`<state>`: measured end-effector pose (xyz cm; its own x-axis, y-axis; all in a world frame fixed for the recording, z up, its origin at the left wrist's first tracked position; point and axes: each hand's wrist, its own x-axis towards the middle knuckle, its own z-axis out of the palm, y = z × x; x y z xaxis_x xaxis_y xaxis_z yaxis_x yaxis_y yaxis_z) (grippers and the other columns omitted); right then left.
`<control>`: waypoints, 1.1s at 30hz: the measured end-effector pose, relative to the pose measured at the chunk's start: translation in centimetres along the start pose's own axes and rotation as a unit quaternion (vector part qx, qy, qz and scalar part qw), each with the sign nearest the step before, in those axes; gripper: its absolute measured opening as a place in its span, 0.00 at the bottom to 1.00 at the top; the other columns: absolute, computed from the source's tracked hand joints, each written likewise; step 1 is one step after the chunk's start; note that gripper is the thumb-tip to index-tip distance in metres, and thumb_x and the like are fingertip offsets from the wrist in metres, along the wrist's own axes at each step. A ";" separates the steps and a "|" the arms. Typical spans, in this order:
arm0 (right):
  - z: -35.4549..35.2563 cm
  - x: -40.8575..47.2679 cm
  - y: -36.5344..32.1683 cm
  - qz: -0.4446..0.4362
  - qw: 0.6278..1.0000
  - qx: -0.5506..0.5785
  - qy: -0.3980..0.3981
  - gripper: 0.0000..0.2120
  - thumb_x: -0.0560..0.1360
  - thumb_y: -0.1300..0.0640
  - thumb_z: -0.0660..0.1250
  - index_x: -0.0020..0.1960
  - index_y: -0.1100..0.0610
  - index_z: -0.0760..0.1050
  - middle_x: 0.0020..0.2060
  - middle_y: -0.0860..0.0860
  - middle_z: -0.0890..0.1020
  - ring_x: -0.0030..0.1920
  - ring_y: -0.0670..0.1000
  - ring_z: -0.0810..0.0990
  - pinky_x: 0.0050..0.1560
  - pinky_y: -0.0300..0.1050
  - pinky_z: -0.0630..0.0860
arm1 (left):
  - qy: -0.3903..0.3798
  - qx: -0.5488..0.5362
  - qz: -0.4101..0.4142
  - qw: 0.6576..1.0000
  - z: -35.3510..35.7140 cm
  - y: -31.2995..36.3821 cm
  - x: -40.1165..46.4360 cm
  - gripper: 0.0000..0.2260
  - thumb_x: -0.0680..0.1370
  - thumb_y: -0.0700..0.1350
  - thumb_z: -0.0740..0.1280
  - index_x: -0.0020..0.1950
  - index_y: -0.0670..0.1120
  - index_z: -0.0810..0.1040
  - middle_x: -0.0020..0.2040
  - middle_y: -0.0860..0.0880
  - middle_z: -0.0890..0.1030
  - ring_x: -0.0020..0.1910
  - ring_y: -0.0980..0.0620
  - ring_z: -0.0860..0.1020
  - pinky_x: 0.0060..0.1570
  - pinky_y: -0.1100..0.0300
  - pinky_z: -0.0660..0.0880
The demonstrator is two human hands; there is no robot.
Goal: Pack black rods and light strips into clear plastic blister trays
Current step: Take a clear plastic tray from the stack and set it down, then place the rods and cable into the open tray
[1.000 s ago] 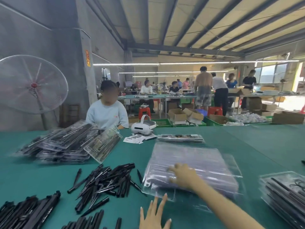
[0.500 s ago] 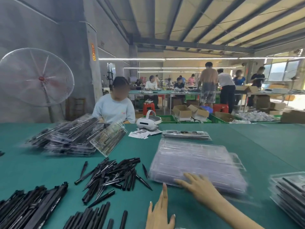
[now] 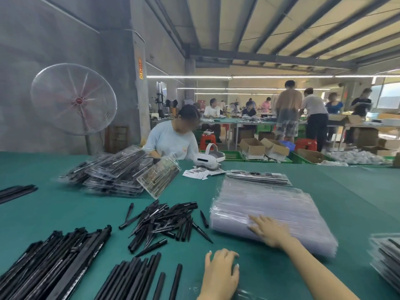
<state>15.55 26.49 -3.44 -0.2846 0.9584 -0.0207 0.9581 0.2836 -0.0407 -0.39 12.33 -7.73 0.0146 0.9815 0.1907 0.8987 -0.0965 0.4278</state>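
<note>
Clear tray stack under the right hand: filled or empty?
Empty, as far as shows: the clear tray stack looks see-through throughout, no black parts inside. The right hand rests flat on its near edge.

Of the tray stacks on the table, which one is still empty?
The clear stack under the right hand, at centre right. It shows only clear plastic, while the heap at far left, the thin stack behind it and the right-edge stack hold black parts.

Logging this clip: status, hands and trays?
Right hand flat on clear tray stack. Left hand open on green table. Black rods untouched. Nothing in the way.
</note>
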 end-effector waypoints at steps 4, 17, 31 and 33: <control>-0.5 -1.9 -1.4 -0.003 0.993 0.063 0.095 0.27 0.82 0.42 0.47 0.77 0.44 0.42 0.78 0.52 0.47 0.78 0.50 0.45 0.73 0.61 0.44 | 0.054 0.111 -0.066 0.990 -3.2 -2.5 -2.0 0.12 0.81 0.49 0.55 0.62 0.50 0.70 0.61 0.53 0.73 0.63 0.51 0.68 0.61 0.55 0.59; 8.6 -25.0 -7.3 -0.115 0.987 0.006 0.109 0.32 0.68 0.21 0.41 0.70 0.26 0.40 0.77 0.48 0.39 0.75 0.51 0.33 0.69 0.65 0.35 | -0.070 0.135 -0.232 0.961 -7.1 -7.9 -6.3 0.12 0.83 0.45 0.54 0.61 0.39 0.69 0.61 0.42 0.78 0.60 0.45 0.77 0.55 0.57 0.72; 5.7 -20.1 -6.0 -0.120 0.900 0.419 0.020 0.13 0.78 0.42 0.57 0.60 0.38 0.75 0.67 0.41 0.72 0.71 0.42 0.66 0.76 0.49 0.52 | 0.087 -0.545 -0.287 0.783 -11.0 -3.6 -9.3 0.09 0.83 0.42 0.57 0.46 0.38 0.67 0.33 0.41 0.76 0.20 0.53 0.76 0.20 0.65 0.73; 3.2 -20.7 -4.8 -0.102 0.819 0.559 -0.084 0.22 0.75 0.35 0.55 0.57 0.45 0.79 0.56 0.42 0.82 0.58 0.42 0.79 0.65 0.45 0.71 | 0.106 -0.610 -0.294 0.728 -8.5 -2.1 -10.4 0.07 0.83 0.42 0.58 0.50 0.37 0.66 0.32 0.40 0.77 0.21 0.52 0.78 0.21 0.64 0.75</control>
<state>16.76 5.23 -5.96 -0.5255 0.8501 -0.0330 0.2881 0.1413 -0.9471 -6.14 0.92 -3.04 -0.3994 0.8776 -0.2653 -0.3371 0.1285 0.9326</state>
